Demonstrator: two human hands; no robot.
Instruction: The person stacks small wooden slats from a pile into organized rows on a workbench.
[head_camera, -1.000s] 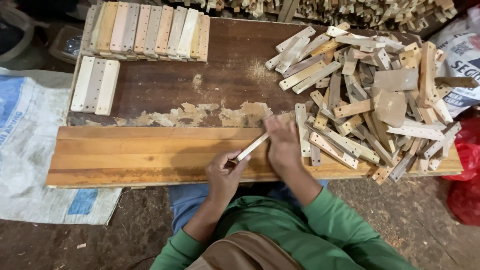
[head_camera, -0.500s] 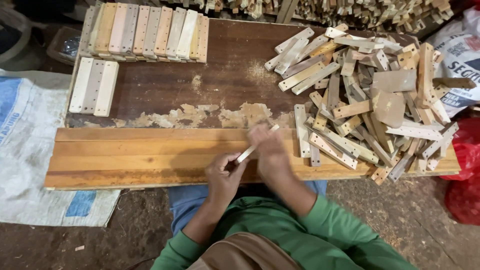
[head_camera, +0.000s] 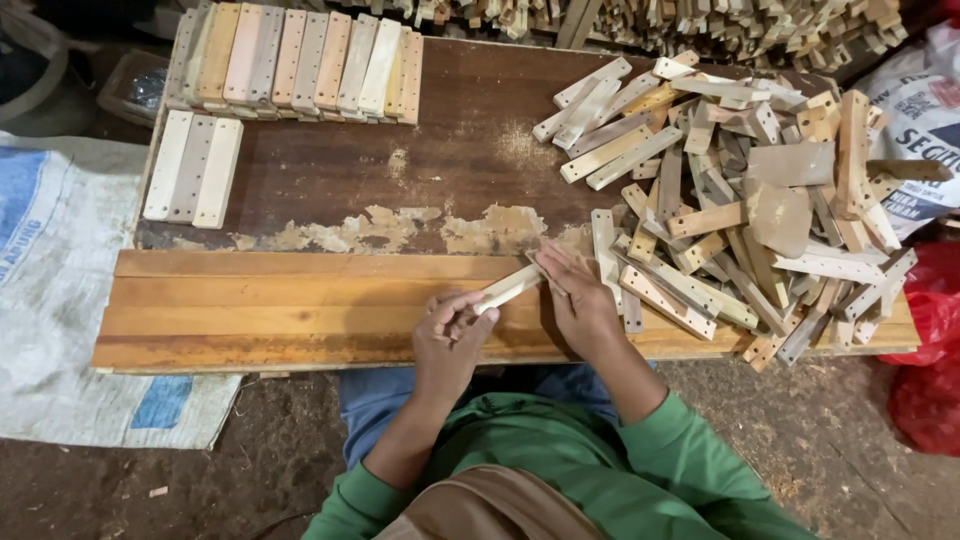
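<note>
Since the earlier frame the right hand (head_camera: 580, 305) has slid back toward the body. Its fingers pinch one end of the pale narrow wooden strip (head_camera: 508, 288), the left hand (head_camera: 448, 335) clamps the other, above the orange plank bench (head_camera: 250, 310). The loose heap of wooden offcuts (head_camera: 740, 220) crowds the right elbow and could spill; leftward lies open board.

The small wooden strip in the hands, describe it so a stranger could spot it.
On the orange plank at the table's near edge, find the two hands. The pale strip spans between the left hand and right hand, lifted, unlike the heaped pieces.
</note>
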